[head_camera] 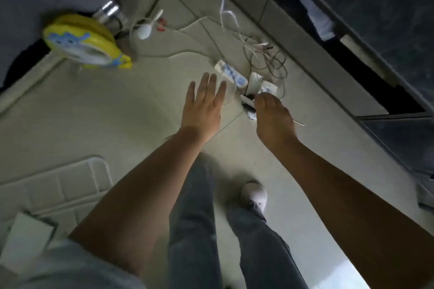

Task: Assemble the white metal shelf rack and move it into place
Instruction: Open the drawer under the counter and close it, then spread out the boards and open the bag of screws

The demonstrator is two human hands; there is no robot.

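While flat, left hand (202, 110) over smooth tiles (105, 105)

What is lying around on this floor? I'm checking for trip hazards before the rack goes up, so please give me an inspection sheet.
Surface: pale tiled floor; the person stands on it.
Job's things: white wire shelf panel lies flat at lower left.
Clutter: yellow round item and metal cylinder at upper left.
Hands: left hand is open with fingers spread, holding nothing; right hand reaches down to small parts, grip unclear.
Cables: white power strip lies ahead of the hands, with a loose tangle of cables beside it.
Surroundings: dark cabinet runs along the right.
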